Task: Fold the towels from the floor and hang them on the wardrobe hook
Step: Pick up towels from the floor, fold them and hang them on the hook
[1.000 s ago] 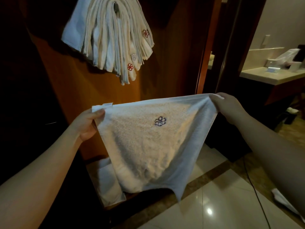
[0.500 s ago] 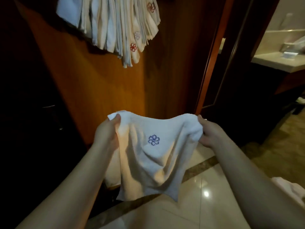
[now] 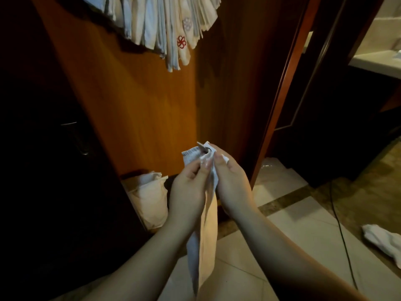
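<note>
Now the two hands are close together, where a second ago they were far apart and held the small white cotton towel [image 3: 204,224] stretched wide and flat. That means the towel has just been folded in half, side to side, so one fold is done. The left hand [image 3: 187,192] pinches the top edge of the towel with its thumb and fingers curled onto the cloth. The right hand [image 3: 233,184] is just beside it, almost touching, and its fingers pinch the same top corners from the other side. The towel sits between the two hands and hangs straight down below them as a long thin strip, past both wrists. It looks soft and a bit fluffy, with a ribbed band and a little loop or tag at the top, just above the fingers. The little blue flower seen on it earlier is hidden now, likely folded inside. High above the hands, a big bunch of folded white towels with red and pale flower marks [image 3: 169,29] hangs on the brown wooden wardrobe wall [image 3: 130,109]. I think the next step is one more fold or lifting it up to that bunch. Below and left of the left hand, more cream-white cloth [image 3: 149,200] waits low down by the wardrobe. Far off to the right of the right hand, one crumpled white towel [image 3: 382,240] lies on the shiny tiled floor [image 3: 303,231].
</note>
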`<move>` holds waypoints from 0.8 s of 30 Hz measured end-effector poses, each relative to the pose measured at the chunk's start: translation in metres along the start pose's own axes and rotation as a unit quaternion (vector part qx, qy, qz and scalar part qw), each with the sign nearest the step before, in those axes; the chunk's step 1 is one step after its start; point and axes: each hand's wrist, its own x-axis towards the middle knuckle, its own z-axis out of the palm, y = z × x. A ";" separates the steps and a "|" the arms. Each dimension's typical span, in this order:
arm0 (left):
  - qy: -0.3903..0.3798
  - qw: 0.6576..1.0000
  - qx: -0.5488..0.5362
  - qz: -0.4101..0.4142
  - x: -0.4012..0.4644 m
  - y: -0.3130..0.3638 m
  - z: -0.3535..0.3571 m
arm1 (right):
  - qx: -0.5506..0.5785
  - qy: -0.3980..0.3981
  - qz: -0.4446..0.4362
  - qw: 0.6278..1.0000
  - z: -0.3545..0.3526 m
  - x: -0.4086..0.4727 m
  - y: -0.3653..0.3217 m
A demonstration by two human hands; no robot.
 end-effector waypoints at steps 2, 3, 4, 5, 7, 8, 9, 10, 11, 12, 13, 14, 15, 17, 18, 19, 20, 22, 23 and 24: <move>-0.024 0.999 -0.003 -0.025 0.001 -0.004 -0.002 | 0.014 -0.040 -0.010 0.999 -0.005 0.001 0.002; -0.038 0.998 -0.009 -0.039 0.000 -0.003 -0.001 | 0.022 -0.064 -0.012 0.998 -0.008 0.001 0.002; -0.048 0.998 -0.002 -0.026 0.001 -0.006 -0.003 | 0.036 -0.085 -0.010 0.996 -0.009 0.002 0.002; -0.059 0.998 -0.033 -0.017 0.000 -0.006 -0.005 | 0.046 -0.099 -0.008 0.994 -0.011 0.002 0.002; -0.081 0.987 -0.133 -0.042 0.002 -0.007 -0.008 | 0.031 -0.096 -0.023 0.995 -0.014 0.004 -0.001; -0.096 0.980 -0.165 -0.055 0.002 -0.008 -0.008 | 0.021 -0.081 -0.032 0.996 -0.015 0.004 -0.001; -0.104 0.981 -0.156 -0.047 0.001 -0.010 -0.010 | 0.020 -0.065 -0.035 0.997 -0.015 0.005 -0.001; -0.113 0.981 -0.150 -0.049 0.001 -0.010 -0.010 | 0.024 -0.051 -0.034 0.998 -0.016 0.006 -0.001; -0.123 0.982 -0.137 -0.048 0.002 -0.012 -0.013 | 0.025 -0.041 -0.028 0.998 -0.017 0.007 -0.002; -0.133 0.982 -0.129 -0.047 0.002 -0.011 -0.014 | 0.026 -0.034 -0.019 0.999 -0.020 0.009 -0.003; -0.138 0.984 -0.113 -0.027 0.004 -0.010 -0.017 | 0.023 -0.030 -0.010 0.999 -0.023 0.013 -0.004; -0.137 0.987 -0.087 0.013 0.006 -0.010 -0.021 | 0.010 -0.027 -0.005 1.000 -0.028 0.017 -0.007; -0.113 0.990 -0.037 0.072 0.009 -0.008 -0.024 | -0.013 -0.028 -0.007 1.000 -0.033 0.021 -0.010; 0.000 0.979 0.077 0.189 0.017 -0.005 -0.034 | -0.040 -0.031 -0.022 0.998 -0.044 0.031 -0.016; 0.047 0.967 0.134 0.213 0.024 -0.004 -0.040 | -0.043 -0.032 -0.028 0.998 -0.050 0.036 -0.018; 0.055 0.957 0.188 0.213 0.032 -0.003 -0.046 | -0.044 -0.035 -0.032 0.998 -0.055 0.041 -0.019; 0.024 0.953 0.242 0.183 0.041 -0.004 -0.053 | -0.047 -0.039 -0.036 0.997 -0.059 0.046 -0.020; -0.090 0.915 0.383 0.088 0.056 -0.007 -0.065 | -0.055 -0.047 -0.044 0.996 -0.068 0.053 -0.023; -0.141 0.877 0.455 0.060 0.061 -0.007 -0.070 | -0.061 -0.049 -0.050 0.996 -0.072 0.054 -0.025; -0.178 0.844 0.504 0.049 0.066 -0.007 -0.074 | -0.069 -0.049 -0.057 0.995 -0.078 0.054 -0.027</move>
